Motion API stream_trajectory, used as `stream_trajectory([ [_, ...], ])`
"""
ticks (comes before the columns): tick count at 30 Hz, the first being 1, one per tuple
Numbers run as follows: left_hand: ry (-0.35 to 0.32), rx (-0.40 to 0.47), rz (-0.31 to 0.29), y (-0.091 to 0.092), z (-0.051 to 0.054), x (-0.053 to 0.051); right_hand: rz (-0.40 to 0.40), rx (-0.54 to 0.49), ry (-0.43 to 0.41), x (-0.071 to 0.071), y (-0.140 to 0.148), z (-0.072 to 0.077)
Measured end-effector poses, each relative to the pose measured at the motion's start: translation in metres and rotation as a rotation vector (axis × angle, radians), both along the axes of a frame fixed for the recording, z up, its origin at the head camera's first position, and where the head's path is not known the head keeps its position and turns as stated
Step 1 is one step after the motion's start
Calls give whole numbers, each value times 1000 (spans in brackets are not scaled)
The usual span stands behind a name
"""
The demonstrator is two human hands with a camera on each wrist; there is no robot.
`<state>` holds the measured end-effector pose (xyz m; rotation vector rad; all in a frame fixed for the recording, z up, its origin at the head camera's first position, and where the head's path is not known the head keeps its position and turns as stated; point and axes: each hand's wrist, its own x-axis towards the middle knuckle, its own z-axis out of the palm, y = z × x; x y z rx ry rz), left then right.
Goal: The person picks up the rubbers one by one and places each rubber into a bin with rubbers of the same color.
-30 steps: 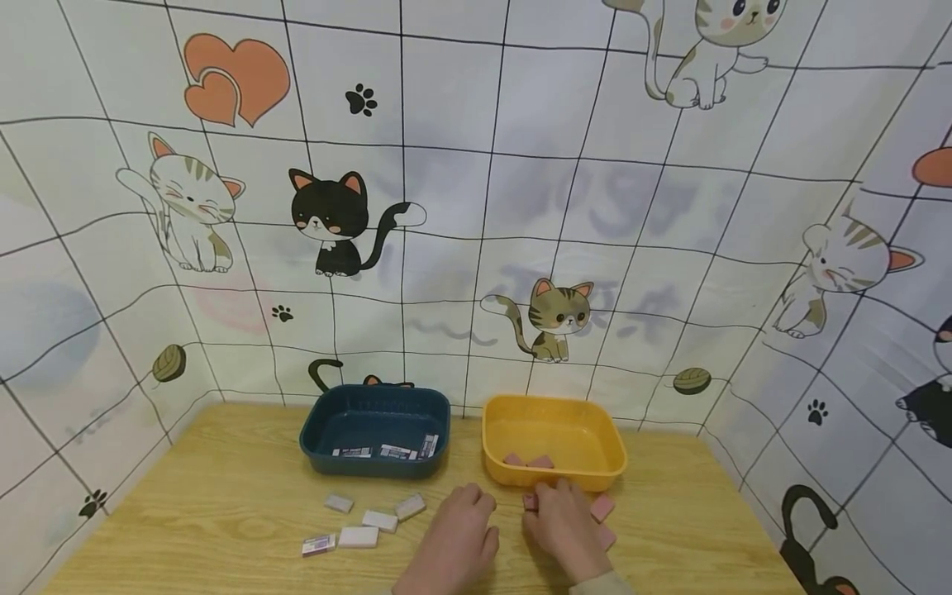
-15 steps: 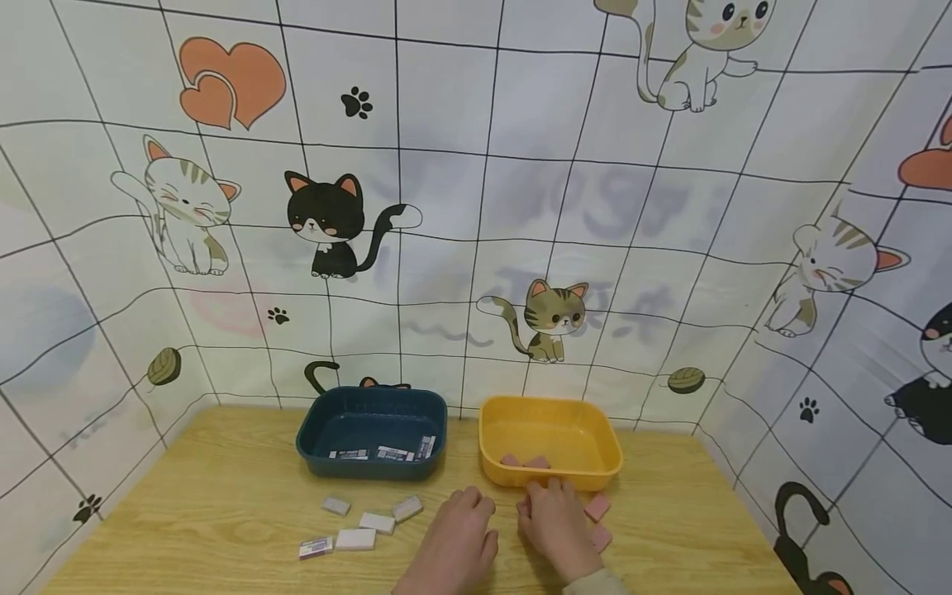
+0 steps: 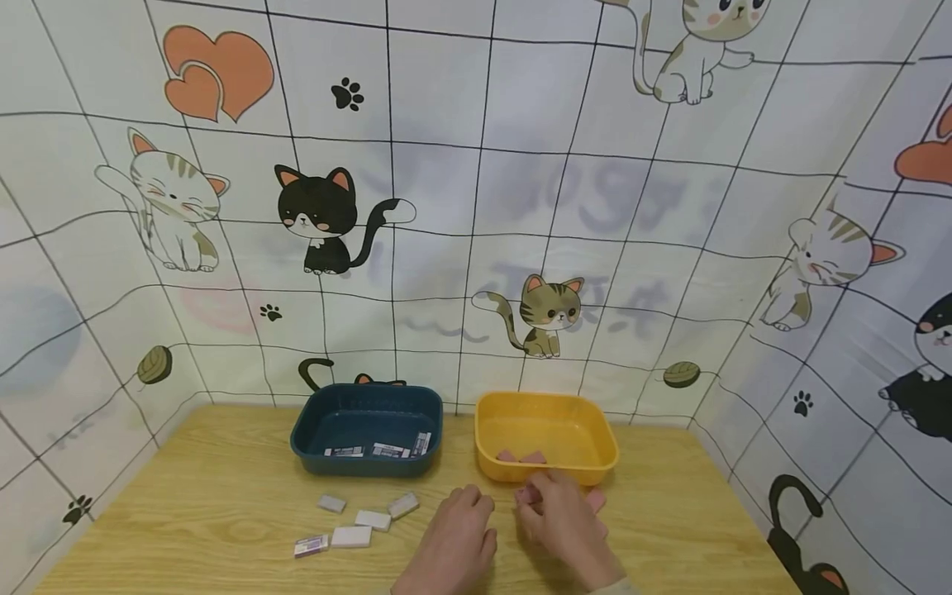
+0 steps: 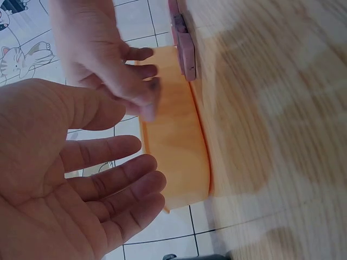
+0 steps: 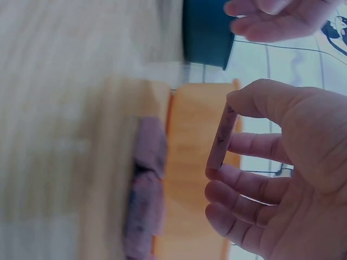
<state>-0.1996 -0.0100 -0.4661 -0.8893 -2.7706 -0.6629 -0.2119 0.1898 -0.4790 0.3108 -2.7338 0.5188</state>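
Note:
In the right wrist view a pink block (image 5: 222, 138) is pinched between thumb and fingers of my right hand (image 5: 293, 157), in front of the yellow bin (image 5: 195, 179). From the head view, that hand (image 3: 565, 525) is just in front of the near wall of the yellow bin (image 3: 521, 472). Pink blocks (image 3: 596, 499) lie on the table beside it, partly covered by the hand. My left hand (image 3: 452, 541) is held left of it, fingers relaxed; the left wrist view shows this hand (image 4: 81, 179) with nothing in it. Two pink pieces (image 3: 533, 458) lie inside the yellow bin.
A dark blue bin (image 3: 364, 466) with several labelled white blocks (image 3: 390, 450) stands left of the yellow one. Several white blocks (image 3: 351, 537) lie on the wooden table (image 3: 223, 512) in front of it. A cat-print sheet (image 3: 439, 273) rises behind and at both sides.
My right hand has lifted slightly from the table, with the pink block now showing in its pinch. My left hand stays nearly still. The head view has shifted a little.

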Motion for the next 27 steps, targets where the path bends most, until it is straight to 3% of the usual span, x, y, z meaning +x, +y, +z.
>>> stream_trajectory([
  [4, -14, -7, -7, 3, -1, 0, -25, -9, 29, 2, 4, 12],
  [11, 59, -37, -39, 9, -2, 1, -47, -3, 90, -6, 19, 20],
  [17, 55, -64, -47, 13, -3, -1, -80, -49, 3, -17, 33, 24],
  [23, 64, -93, -48, 15, -5, -2, -71, -32, 43, -31, 46, 25],
  [27, 57, -108, -50, 16, -4, -3, -83, -30, 13, -42, 50, 23],
])
